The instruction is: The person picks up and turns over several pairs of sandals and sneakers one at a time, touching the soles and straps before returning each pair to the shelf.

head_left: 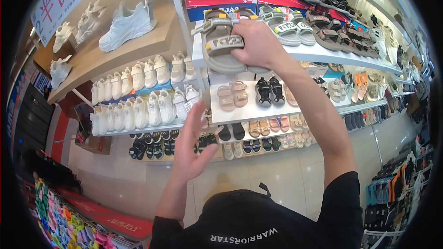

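My right hand [260, 44] is closed around a grey strap sandal [220, 34] with a yellow tab, at the left end of the upper white shelf [323, 53]. Part of a matching sandal shows behind my fingers; whether I grip that one too is hidden. My left hand [190, 145] is raised lower down, its fingers stretched out and holding nothing. It appears in front of the rows of white sneakers [140, 108], apart from them. Right of my right hand stand grey sandals with neon green tabs [286, 30].
Brown and dark sandals [332, 32] line the upper shelf to the right. Below are pink sandals [233, 96] and black sandals [270, 91]. A wooden shelf [161, 41] with a white sneaker [127, 26] juts out at upper left. Colourful footwear [69, 221] hangs at lower left.
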The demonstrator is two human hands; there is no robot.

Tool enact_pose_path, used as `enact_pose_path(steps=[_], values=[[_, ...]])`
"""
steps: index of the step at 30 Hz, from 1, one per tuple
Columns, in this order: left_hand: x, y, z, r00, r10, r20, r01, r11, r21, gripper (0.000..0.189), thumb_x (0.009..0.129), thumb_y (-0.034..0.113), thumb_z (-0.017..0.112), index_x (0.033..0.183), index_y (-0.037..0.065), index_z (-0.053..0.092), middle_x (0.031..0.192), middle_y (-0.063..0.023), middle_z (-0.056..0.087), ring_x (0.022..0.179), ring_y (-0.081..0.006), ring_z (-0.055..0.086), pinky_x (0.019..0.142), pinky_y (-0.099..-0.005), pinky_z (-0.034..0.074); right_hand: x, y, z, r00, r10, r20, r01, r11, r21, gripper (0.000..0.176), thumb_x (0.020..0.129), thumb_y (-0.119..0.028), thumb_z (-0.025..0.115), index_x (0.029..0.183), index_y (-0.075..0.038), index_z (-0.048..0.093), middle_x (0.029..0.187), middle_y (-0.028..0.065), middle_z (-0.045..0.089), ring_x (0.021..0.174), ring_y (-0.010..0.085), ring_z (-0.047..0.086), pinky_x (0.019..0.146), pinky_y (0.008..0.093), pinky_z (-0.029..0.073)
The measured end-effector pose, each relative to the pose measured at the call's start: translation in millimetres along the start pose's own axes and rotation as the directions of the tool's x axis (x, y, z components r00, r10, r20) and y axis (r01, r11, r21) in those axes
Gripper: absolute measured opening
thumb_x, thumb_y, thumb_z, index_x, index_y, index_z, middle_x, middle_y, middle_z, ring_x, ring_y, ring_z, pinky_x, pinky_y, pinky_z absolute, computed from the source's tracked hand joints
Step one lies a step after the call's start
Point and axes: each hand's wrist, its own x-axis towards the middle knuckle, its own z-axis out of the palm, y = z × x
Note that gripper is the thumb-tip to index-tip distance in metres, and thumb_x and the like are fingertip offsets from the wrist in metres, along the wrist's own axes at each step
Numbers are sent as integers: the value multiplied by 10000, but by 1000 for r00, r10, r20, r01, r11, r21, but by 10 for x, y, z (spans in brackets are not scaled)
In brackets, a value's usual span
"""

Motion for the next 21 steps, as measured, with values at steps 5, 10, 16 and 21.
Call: enact_pose_path(steps=[5, 10, 16, 21], values=[[906, -198, -240, 978, 206, 38, -201, 866, 457, 776, 817, 82, 662, 1479, -81, 291, 1514, -258, 363, 1420, -371, 351, 1147, -427, 296, 407, 525, 350, 986, 153, 61, -144, 980, -136, 315, 679, -231, 704, 896, -2, 712, 890, 191, 688, 865, 372, 660, 834, 433, 530], [1709, -549, -273, 953, 301, 21, -249, 743, 621, 735, 847, 191, 715, 1439, -61, 361, 1472, -285, 401, 1362, -402, 421, 1106, -434, 356, 484, 731, 561, 982, 154, 107, -146, 987, -72, 330, 681, -268, 736, 859, 7, 698, 767, 183, 665, 789, 348, 653, 770, 407, 527], [2202, -874, -190, 960, 280, -24, -186, 698, 692, 716, 810, 250, 776, 1387, -24, 451, 1393, -272, 489, 1260, -391, 526, 1020, -420, 440, 463, 728, 537, 998, 54, 43, -61, 983, 176, 369, 762, -342, 775, 823, -1, 648, 708, 124, 600, 688, 283, 606, 662, 354, 497], [2230, -818, -129, 978, 191, -82, -93, 755, 649, 708, 759, 312, 804, 1329, 6, 516, 1298, -215, 571, 1156, -357, 596, 948, -408, 495, 452, 830, 601, 994, 112, -4, -104, 931, 349, 390, 828, -388, 742, 812, -8, 660, 819, 165, 652, 788, 314, 647, 714, 401, 513]])
